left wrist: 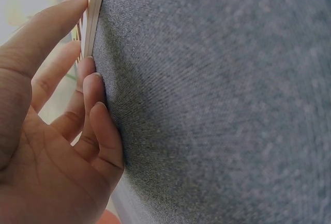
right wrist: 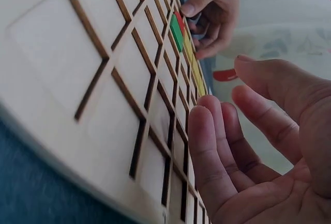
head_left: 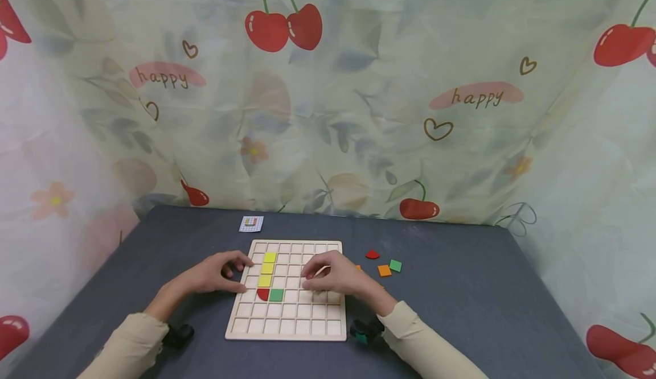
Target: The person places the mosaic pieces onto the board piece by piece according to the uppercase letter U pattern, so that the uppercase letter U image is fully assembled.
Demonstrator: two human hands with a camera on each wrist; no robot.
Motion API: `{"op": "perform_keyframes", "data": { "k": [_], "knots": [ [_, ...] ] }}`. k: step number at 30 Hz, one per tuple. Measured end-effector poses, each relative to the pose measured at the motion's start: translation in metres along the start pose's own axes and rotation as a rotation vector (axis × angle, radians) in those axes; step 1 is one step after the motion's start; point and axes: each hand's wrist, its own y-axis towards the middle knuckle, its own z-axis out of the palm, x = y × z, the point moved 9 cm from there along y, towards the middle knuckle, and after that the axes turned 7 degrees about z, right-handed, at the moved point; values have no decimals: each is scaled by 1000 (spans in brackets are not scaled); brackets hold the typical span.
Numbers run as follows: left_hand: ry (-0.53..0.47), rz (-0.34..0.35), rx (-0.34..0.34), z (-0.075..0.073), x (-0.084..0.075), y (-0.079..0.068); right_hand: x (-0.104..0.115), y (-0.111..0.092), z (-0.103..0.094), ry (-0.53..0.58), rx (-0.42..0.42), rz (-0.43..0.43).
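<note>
A pale wooden grid board [head_left: 287,336] lies on the dark table. Three yellow squares [head_left: 267,268] fill cells in a column on its left side. Below them sit a red quarter-round piece [head_left: 263,294] and a green square [head_left: 277,295], side by side. At the board's left edge, my left hand [head_left: 207,275] rests thumb and fingertips against the rim, as the left wrist view also shows. My right hand [head_left: 338,276] is over the right part of the board. In the right wrist view its fingers [right wrist: 201,136] are loosely bent, apart from the thumb, and hold nothing.
Loose pieces lie right of the board: a red one [head_left: 372,254], a green square [head_left: 395,265] and an orange square [head_left: 384,271], with more orange partly hidden by the right hand. A small printed card [head_left: 251,223] lies behind the board. Patterned cloth [head_left: 328,111] hangs behind the table.
</note>
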Motion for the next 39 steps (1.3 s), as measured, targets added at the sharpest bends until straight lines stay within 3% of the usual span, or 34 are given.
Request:
{"op": "perform_keyframes", "data": {
  "k": [6,13,29,39],
  "knots": [
    [-11,1,9,1,2,1,-7,-12,-14,-18,1,13],
    [-1,-8,14,1,5,2,-10,-28,-33,-16,2,-32],
    [4,-11,0,1,4,0,-32,-63,-83,-30,-47,109],
    [14,-17,0,1,5,0,-51,-90,-124,-31,-138,111]
  ]
}}
